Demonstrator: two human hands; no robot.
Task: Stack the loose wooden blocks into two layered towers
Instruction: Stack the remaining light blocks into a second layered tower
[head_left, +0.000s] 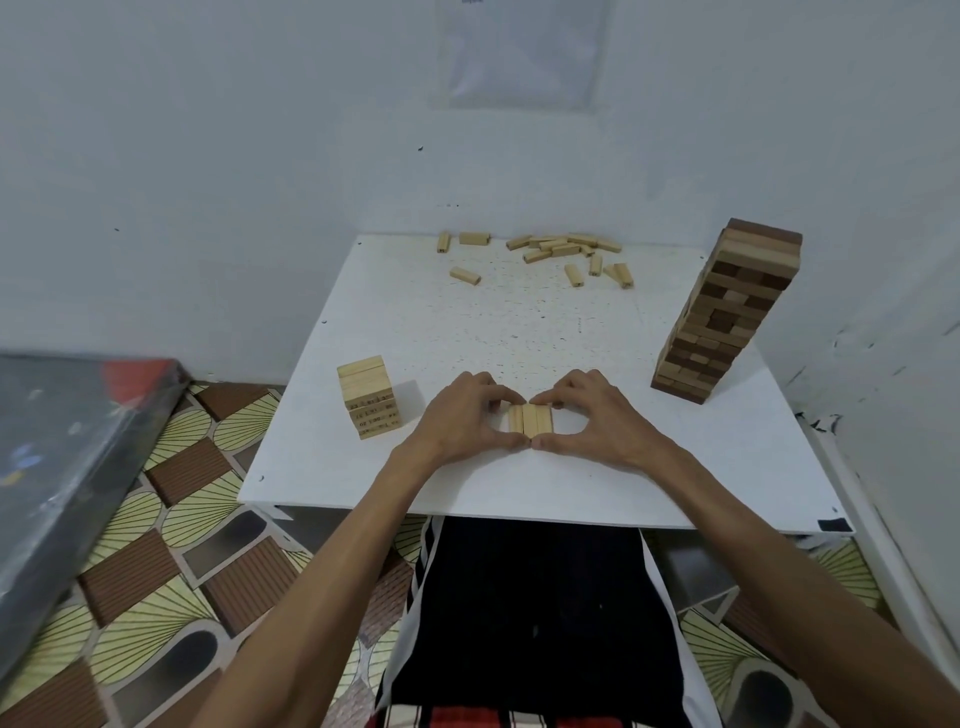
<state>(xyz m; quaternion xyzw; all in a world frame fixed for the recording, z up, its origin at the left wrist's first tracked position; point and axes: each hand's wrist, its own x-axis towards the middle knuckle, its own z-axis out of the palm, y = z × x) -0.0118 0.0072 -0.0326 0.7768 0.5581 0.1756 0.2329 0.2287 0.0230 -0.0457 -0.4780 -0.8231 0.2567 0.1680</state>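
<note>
The left hand (462, 415) and right hand (592, 415) are pinching the row of three blocks (530, 420) near the table's (519, 488) front edge, thumbs and curled forefingers squeezing its ends; the light, rigid, smooth wood is probably needing even end-on pressure

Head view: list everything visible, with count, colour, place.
table: one, white, centre
block row: three, pale wood, side by side, table's near middle
short tower: one, pale wood, table's near left
tall tower: one, mixed dark and light brown, table's right
loose blocks: over a dozen, pale wood, scattered along far edge
floor: brown and yellow pattern, around table
dark panel: one, grey-black, far left
left hand: pinches block row from left
right hand: pinches it from right
</note>
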